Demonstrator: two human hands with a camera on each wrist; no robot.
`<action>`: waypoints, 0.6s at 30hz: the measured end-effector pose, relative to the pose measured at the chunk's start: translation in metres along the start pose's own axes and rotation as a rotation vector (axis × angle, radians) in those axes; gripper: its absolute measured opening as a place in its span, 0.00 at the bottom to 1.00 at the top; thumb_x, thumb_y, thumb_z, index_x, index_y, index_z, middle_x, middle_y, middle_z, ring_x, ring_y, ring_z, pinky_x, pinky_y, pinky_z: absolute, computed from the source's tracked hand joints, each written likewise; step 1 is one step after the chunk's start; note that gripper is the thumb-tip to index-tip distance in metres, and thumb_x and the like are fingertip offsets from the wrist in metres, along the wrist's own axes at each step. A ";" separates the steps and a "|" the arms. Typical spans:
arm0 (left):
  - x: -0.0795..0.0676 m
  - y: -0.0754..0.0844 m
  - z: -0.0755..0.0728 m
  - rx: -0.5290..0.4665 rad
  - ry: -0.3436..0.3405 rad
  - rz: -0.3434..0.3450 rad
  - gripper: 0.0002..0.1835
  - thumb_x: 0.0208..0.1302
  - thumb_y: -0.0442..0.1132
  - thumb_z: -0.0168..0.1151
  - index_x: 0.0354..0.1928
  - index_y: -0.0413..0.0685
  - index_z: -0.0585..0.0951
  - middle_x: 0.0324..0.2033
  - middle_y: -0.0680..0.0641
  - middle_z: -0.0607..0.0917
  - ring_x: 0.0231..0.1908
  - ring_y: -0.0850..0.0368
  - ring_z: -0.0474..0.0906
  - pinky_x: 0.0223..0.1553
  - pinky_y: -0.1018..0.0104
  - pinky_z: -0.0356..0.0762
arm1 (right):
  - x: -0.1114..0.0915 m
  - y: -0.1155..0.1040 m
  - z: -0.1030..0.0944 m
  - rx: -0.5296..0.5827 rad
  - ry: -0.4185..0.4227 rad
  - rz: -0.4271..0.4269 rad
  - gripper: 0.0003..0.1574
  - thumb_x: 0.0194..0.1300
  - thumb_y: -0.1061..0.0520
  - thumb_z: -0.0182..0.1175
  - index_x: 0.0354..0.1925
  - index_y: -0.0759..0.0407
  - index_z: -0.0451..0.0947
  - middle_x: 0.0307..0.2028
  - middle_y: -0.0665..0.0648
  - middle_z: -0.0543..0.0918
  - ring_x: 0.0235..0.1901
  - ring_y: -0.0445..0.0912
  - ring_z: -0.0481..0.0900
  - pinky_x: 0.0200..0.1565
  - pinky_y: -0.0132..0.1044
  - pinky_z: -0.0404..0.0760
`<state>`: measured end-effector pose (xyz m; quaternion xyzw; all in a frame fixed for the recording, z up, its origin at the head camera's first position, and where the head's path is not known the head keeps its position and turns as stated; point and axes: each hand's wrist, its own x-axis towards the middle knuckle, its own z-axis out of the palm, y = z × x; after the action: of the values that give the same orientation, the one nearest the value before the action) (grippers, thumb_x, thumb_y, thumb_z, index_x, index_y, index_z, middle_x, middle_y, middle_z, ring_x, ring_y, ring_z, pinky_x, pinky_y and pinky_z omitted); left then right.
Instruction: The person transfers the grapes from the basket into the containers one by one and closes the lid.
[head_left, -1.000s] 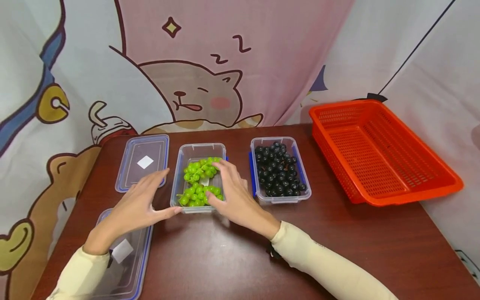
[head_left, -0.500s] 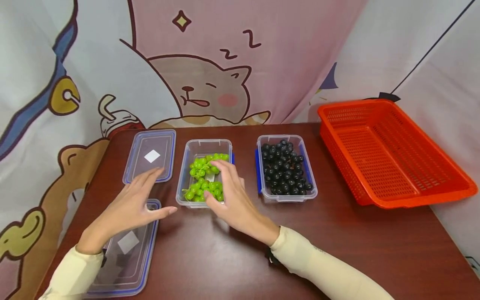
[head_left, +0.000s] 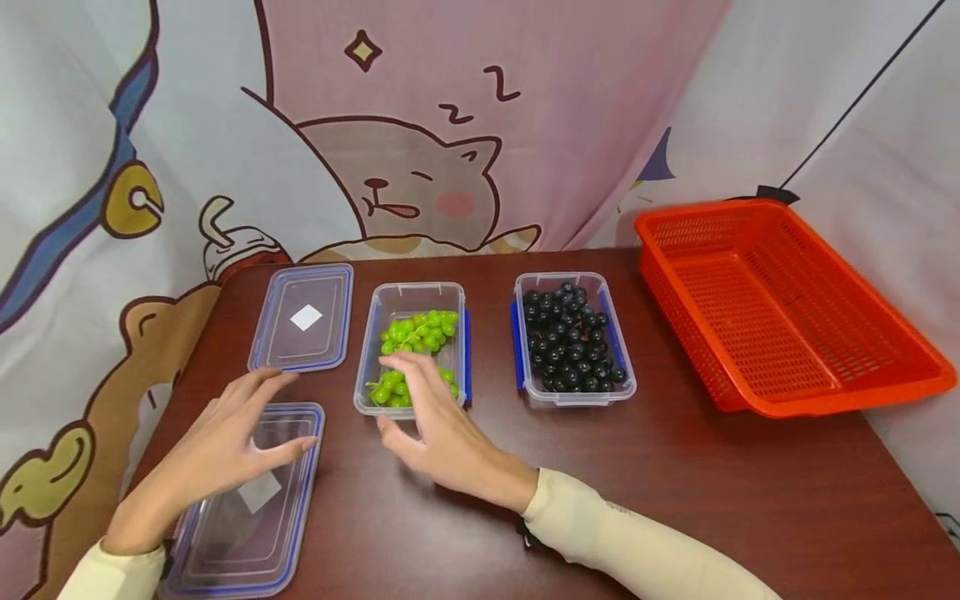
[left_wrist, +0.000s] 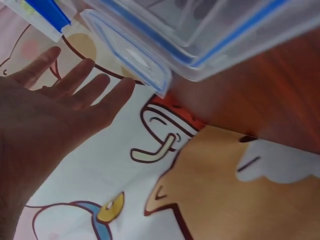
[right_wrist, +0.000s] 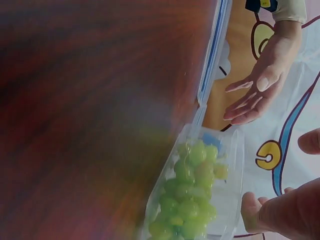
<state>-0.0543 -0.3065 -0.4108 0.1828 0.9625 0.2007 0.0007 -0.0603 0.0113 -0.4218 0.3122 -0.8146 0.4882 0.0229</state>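
Observation:
A clear plastic container point(head_left: 416, 297) with blue side clips holds two bunches of green grapes point(head_left: 431, 332). My right hand point(head_left: 446, 437) hovers at its near edge, fingers spread and bent loosely, hiding part of the nearer bunch and gripping nothing. My left hand point(head_left: 217, 442) hangs over the larger clear lid point(head_left: 232, 558), its thumb apart from the fingers and nothing in its grasp. In the left wrist view, the fingers point(left_wrist: 75, 77) of that hand are extended. Farther back lies a smaller lid point(head_left: 322, 342) with a white label.
A second clear container point(head_left: 531, 402), filled with black grapes point(head_left: 570, 342), stands to the right of the first. An orange perforated basket point(head_left: 750, 408) sits at the right side of the brown table point(head_left: 600, 500). A printed cloth point(head_left: 420, 50) hangs behind.
Both hands have drawn back toward me and to the left. The right has come off the green grapes toward the container's near edge; the left has moved from beside it to above the larger lid.

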 end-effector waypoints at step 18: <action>-0.031 -0.025 0.011 0.037 0.058 -0.057 0.49 0.56 0.60 0.83 0.71 0.37 0.76 0.68 0.27 0.71 0.61 0.21 0.71 0.48 0.19 0.71 | -0.008 -0.008 0.020 0.055 -0.100 -0.018 0.42 0.77 0.56 0.61 0.82 0.56 0.59 0.77 0.56 0.63 0.67 0.45 0.73 0.69 0.37 0.73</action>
<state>-0.0328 -0.3347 -0.4328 0.1495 0.9704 0.1880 -0.0248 -0.0448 -0.0038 -0.4290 0.3442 -0.7982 0.4940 -0.0218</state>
